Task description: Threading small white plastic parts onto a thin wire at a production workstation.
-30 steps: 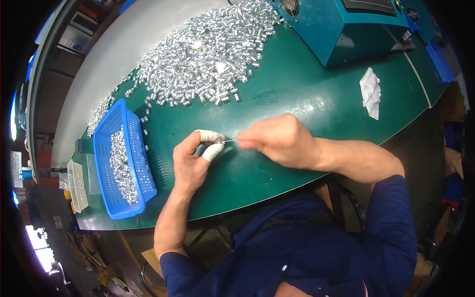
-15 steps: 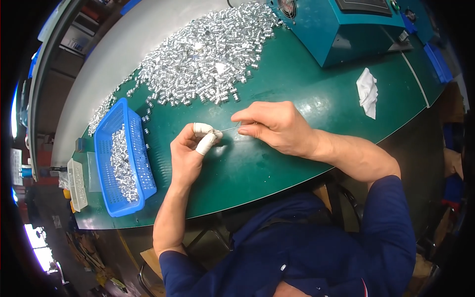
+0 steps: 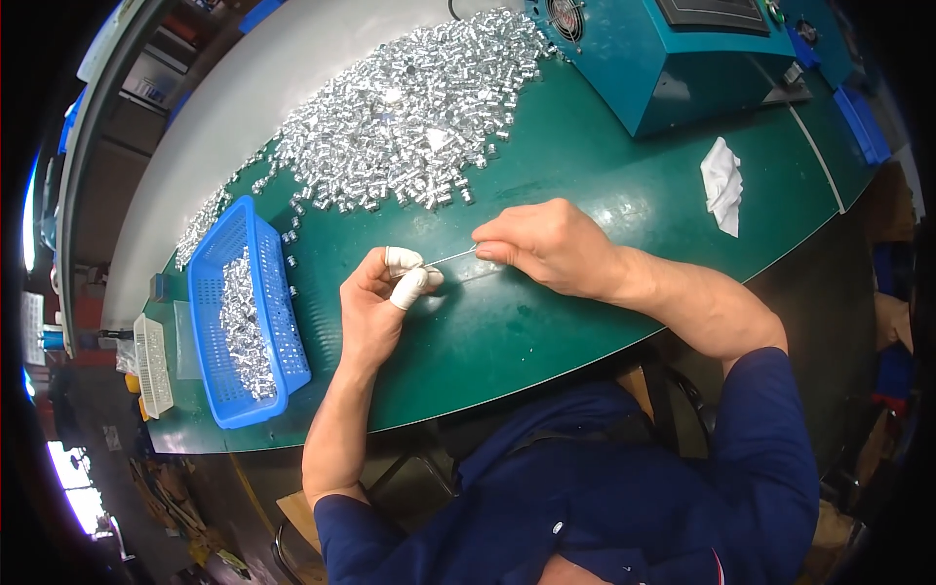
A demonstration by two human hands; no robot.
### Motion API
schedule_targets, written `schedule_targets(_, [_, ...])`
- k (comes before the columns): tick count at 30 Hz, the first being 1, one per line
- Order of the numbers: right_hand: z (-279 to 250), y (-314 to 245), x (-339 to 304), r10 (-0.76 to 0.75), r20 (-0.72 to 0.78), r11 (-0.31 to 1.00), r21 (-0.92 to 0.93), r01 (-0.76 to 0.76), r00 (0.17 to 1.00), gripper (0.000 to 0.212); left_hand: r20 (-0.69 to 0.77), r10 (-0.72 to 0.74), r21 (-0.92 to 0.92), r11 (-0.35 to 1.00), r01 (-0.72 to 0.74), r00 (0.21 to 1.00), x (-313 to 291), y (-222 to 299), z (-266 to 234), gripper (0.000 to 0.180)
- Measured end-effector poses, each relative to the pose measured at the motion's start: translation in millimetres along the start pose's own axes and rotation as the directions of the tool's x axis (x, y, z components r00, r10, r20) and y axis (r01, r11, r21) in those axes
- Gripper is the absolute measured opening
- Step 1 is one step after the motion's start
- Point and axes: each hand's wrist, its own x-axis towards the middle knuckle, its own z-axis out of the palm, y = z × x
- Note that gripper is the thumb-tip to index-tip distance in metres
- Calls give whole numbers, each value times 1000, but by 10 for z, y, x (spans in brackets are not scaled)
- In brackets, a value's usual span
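- My right hand [image 3: 546, 246] pinches a thin rod [image 3: 451, 258] above the desk [image 3: 585, 171].
- The rod's other end is at my left hand [image 3: 369, 310], in white finger covers [image 3: 410, 289]; whether it grips, I cannot tell.
- A blue basket [image 3: 283, 327] stands left.

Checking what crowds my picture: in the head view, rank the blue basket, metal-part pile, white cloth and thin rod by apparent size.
Largest to smallest:
1. Metal-part pile
2. Blue basket
3. White cloth
4. Thin rod, judging its visible stretch
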Motion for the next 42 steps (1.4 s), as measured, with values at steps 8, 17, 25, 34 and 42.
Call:
schedule_targets(8, [-73,-21,58,490,769,28,457,-889,411,34,-13,255,244,938,-244,967,-17,-60,-38,20])
schedule_targets(17, [-68,-132,55,100,110,981,158,-116,989,22,-17,88,-5,996,-88,996,9,33,-57,15])
schedule_targets(25, [-93,-108,95,550,582,294,537,-791,599,28,2,85,-77,993,-84,996,-38,24,-35,19])
schedule_targets(34, [-110,-257,74,544,544,308,580,-754,640,28,76,85,-177,982,-71,993,-22,-10,-127,30])
schedule_targets(42, [-138,-251,98,572,539,241,610,-755,619,25,120,34,-280,960,1,992,1,19,-119,33])
